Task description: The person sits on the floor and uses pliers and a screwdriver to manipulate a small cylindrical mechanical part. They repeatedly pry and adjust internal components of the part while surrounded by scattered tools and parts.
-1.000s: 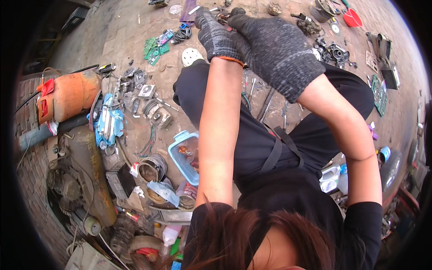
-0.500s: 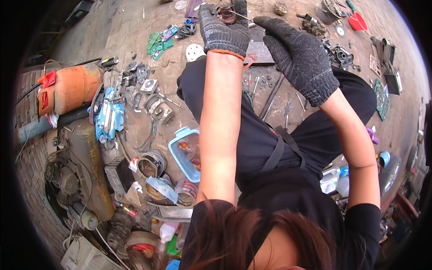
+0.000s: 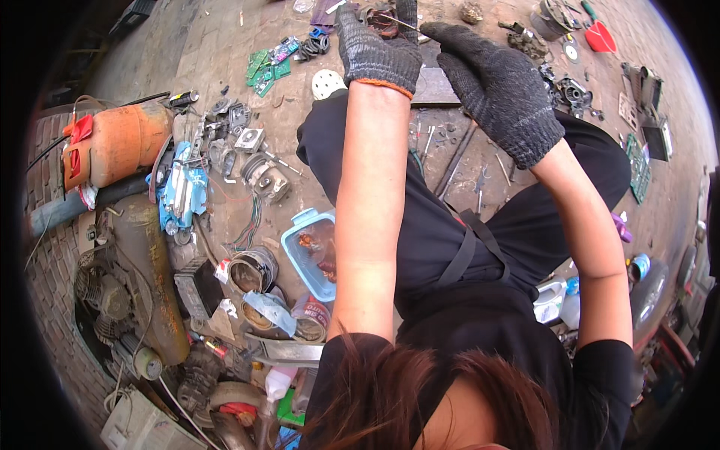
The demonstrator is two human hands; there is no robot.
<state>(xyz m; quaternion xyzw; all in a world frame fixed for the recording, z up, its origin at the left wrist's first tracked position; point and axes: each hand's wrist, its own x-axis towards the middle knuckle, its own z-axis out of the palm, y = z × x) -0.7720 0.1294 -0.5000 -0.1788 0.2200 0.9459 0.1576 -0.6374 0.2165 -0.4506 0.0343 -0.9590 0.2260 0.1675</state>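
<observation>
At the top edge, my left hand (image 3: 381, 61), in a dark grey knitted glove with an orange cuff edge, is closed around a round part with reddish-brown windings (image 3: 382, 22); it looks like a motor coil. My right hand (image 3: 501, 97), gloved the same way, is closed on a thin metal rod (image 3: 403, 25). That rod points left, its far end over the wound part. Whether it touches the windings I cannot tell, and its handle end is hidden in the glove. Below both hands lies a dark flat plate (image 3: 435, 88).
Left of my legs are a blue plastic tub (image 3: 300, 255), open cans (image 3: 253, 270), an orange gas cylinder (image 3: 127, 146) and green circuit boards (image 3: 262, 77). Small tools lie between my legs. Dirty metal parts (image 3: 571, 94) and a red scoop (image 3: 600, 36) are at the right.
My left hand with the wound part has shifted slightly right in the picture. The right hand and the rod have moved only a little, and both grips look the same.
</observation>
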